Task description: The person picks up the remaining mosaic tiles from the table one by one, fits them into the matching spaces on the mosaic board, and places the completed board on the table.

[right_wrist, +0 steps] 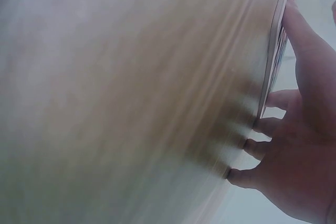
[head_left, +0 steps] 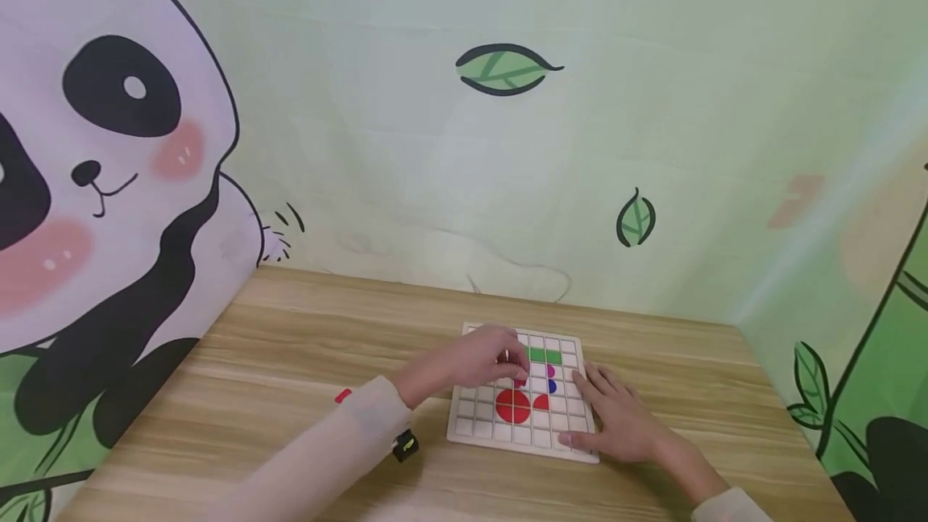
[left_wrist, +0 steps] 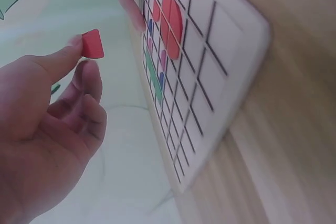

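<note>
My left hand (head_left: 493, 357) is over a white grid board (head_left: 522, 454), pinching a small red tile (left_wrist: 93, 44) between thumb and fingertip. In the left wrist view this tile has one rounded edge and is held above the board's face. Flat on the board are a red circle (head_left: 513, 407) of several parts, a red quarter-round piece (head_left: 541, 403), green pieces (head_left: 545, 356), a magenta piece (head_left: 551, 371) and a blue piece (head_left: 553, 386). Fingers spread, my right hand (head_left: 616, 419) rests at the board's right edge, its thumb on the near right corner.
Left of the board, a red piece (head_left: 343, 395) lies on the wooden table (head_left: 290, 329). Beneath the left sleeve shows a small black object (head_left: 406, 446). A wall cloth (head_left: 362, 184) printed with a panda and leaves stands behind the table.
</note>
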Action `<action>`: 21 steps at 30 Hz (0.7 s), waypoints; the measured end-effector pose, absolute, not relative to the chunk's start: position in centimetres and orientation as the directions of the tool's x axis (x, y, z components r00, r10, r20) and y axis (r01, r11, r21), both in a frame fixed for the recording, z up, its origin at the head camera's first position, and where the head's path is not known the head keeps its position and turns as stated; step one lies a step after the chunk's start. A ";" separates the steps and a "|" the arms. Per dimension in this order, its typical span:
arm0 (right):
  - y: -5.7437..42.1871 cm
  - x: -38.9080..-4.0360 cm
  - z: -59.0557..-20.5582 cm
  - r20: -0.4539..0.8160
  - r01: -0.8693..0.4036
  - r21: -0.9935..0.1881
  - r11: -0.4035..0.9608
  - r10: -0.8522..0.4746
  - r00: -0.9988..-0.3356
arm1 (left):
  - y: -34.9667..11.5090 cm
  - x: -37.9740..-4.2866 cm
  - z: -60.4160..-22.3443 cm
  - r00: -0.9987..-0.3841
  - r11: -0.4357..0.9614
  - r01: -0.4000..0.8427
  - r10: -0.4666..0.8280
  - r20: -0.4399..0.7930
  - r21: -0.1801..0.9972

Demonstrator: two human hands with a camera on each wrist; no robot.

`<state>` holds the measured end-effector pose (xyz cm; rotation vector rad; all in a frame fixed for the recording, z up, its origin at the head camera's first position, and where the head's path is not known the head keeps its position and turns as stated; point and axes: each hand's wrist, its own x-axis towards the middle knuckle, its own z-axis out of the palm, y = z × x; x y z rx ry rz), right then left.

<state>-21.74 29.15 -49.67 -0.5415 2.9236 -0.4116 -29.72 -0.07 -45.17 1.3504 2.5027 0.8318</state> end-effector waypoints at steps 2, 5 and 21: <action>29.2 -21.7 -49.7 -0.086 -0.329 -0.289 0.899 -0.367 -0.926 | 0.6 -29.7 -44.8 -0.554 0.422 0.731 0.826 0.106 0.536; 29.1 -21.7 -49.7 -0.085 -0.333 -0.285 0.899 -0.370 -0.925 | 1.4 -29.7 -44.6 -0.553 0.432 0.720 0.830 0.073 0.543; 29.2 -21.5 -49.8 -0.057 -0.359 -0.284 0.889 -0.389 -0.919 | 6.3 -30.0 -46.4 -0.518 0.467 0.761 0.855 -0.010 0.450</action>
